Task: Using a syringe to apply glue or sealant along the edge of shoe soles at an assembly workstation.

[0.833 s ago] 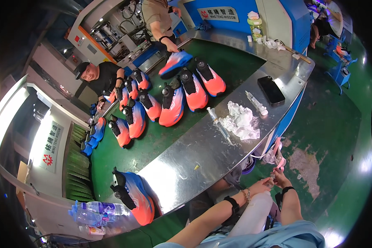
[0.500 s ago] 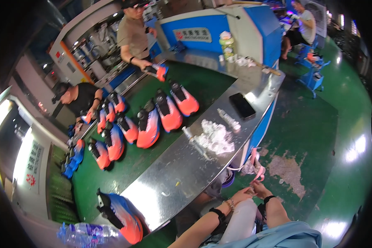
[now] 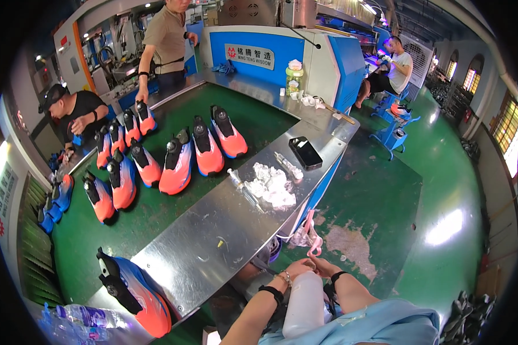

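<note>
My left hand (image 3: 299,268) and my right hand (image 3: 324,267) meet low in front of me, past the bench's edge. Their fingers are closed together at the tips; what they pinch, if anything, is too small to make out. Between my forearms stands a smooth white rounded shape (image 3: 304,305), its kind unclear. Just beyond the fingers hangs a pink strap (image 3: 315,244) beside a crumpled pale bag (image 3: 300,236). On the metal bench edge (image 3: 195,247) lie crumpled white paper (image 3: 273,185), two clear syringe-like tubes, one of them near a black phone (image 3: 305,153).
Several orange-and-blue shoes stand on the green bench top (image 3: 172,224), with one large shoe (image 3: 137,293) at the near corner. Plastic bottles (image 3: 86,316) lie at lower left. A standing person (image 3: 166,43) and a person in black (image 3: 77,112) work across the bench; another sits far right.
My view has shifted, so the scene sits further left. The standing person's hand has lowered a shoe to the row. The person in black has raised a hand. My hands remain together.
</note>
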### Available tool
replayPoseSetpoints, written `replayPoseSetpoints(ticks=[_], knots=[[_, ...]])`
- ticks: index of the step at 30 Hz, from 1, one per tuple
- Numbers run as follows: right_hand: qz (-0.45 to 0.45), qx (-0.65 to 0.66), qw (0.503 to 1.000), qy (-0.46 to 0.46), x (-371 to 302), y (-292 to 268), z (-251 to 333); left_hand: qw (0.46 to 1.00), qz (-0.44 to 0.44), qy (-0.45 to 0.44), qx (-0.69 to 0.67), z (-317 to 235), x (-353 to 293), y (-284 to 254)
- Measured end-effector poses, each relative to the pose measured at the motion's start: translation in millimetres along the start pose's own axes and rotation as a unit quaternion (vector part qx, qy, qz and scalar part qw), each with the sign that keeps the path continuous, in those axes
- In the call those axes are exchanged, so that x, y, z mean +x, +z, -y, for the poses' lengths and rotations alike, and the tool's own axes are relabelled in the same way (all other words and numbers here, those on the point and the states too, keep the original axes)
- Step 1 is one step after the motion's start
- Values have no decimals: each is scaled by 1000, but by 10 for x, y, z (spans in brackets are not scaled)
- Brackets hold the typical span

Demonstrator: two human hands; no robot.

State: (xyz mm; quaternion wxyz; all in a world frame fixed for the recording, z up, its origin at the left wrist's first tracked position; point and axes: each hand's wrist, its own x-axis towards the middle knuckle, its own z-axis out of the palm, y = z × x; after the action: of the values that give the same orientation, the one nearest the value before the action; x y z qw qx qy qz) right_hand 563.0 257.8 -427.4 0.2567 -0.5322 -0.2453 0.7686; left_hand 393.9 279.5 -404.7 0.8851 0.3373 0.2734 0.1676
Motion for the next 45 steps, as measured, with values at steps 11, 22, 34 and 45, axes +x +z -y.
replayPoseSetpoints(ticks=[11, 22, 34, 45], knots=[[-98, -42, 993, -56, 50, 93, 198, 982, -94, 28, 160, -288, -466, 338], [-99, -132, 986, -22, 116, 40, 24, 958, -118, 1, 260, 40, -245, 160], [-51, -331, 942, 22, 454, -83, 649, 984, -118, 99, 84, -104, 60, 69], [-52, -330, 942, -20, 573, -53, 356, 987, -161, -17, 24, -236, -208, 213]])
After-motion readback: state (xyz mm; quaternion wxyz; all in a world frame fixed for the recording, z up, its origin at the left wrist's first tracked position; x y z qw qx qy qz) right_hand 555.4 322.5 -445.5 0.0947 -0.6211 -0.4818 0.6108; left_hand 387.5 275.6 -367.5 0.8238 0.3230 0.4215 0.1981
